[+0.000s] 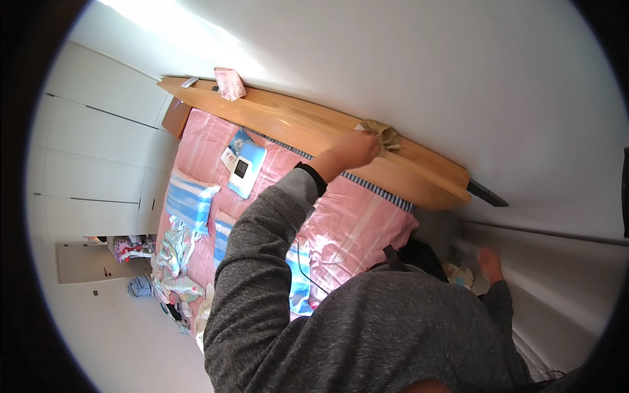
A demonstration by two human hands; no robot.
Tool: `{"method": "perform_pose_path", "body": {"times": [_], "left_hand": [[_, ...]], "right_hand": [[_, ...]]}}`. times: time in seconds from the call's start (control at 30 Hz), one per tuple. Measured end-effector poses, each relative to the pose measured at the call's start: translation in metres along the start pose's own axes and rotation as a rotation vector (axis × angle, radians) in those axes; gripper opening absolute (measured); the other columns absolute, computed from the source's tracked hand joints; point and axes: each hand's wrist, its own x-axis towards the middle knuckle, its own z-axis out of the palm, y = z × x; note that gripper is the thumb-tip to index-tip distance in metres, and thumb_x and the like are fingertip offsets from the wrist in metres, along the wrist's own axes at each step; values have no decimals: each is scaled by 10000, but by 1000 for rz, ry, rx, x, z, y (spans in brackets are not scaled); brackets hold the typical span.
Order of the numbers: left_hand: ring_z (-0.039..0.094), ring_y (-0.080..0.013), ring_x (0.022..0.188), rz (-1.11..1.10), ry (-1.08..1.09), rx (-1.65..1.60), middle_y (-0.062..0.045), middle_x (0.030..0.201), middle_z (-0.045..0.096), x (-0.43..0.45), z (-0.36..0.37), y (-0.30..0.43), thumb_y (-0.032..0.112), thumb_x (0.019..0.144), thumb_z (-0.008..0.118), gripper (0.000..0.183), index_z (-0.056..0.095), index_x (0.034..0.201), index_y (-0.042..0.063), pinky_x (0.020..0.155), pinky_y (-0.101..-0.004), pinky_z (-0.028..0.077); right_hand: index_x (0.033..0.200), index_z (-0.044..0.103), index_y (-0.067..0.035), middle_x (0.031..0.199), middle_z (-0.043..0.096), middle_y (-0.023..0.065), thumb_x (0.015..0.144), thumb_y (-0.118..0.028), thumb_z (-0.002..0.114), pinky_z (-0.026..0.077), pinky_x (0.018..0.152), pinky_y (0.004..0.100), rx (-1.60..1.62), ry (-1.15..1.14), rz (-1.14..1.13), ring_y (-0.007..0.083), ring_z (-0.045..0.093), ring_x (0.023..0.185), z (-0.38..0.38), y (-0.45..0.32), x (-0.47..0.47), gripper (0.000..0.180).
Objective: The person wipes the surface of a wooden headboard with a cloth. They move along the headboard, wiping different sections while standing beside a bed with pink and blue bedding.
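Note:
My left hand point(357, 148), with a black band at the wrist, grips a crumpled brown cloth point(388, 135). The cloth rests on the top ledge of a wooden headboard point(295, 118), towards its right end. Down at my right side hangs my right hand point(490, 265), blurred and in shade; whether its fingers are closed cannot be made out. A pale crumpled item point(459, 275) lies low beside that hand, partly hidden by my body.
Pink soft packaging point(229, 84) and a small pale object point(190, 82) stand on the headboard. The bed has a pink sheet point(354, 211), a blue-and-white box point(253, 162), striped pillows point(189, 201) and rumpled clothes point(177, 250). White cupboards point(98, 137) line the far side; a dark bar point(486, 192) juts beyond the headboard.

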Motion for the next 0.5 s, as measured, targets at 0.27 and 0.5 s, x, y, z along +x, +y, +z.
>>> {"method": "perform_pose_path", "body": {"times": [0.27,0.5], "left_hand": [[637,-324,828,-387,-195,247,-122,853,672,-31,-56,-117,251,845,449,280,662,826,71,715,-442,502],[654,-305,787,-525,-207,385,-145,818,675,-33,-65,-173,230,809,492,282,686,726,43,672,-434,510]], "right_hand": [[1048,616,-45,1036,637,159,825,-163,598,483,840,380,-121,-23,-27,326,600,976,13,48,-32,252],[1035,631,-46,994,657,142,830,-197,602,496,812,378,96,16,246,318,627,927,-6,60,-66,256]]}}
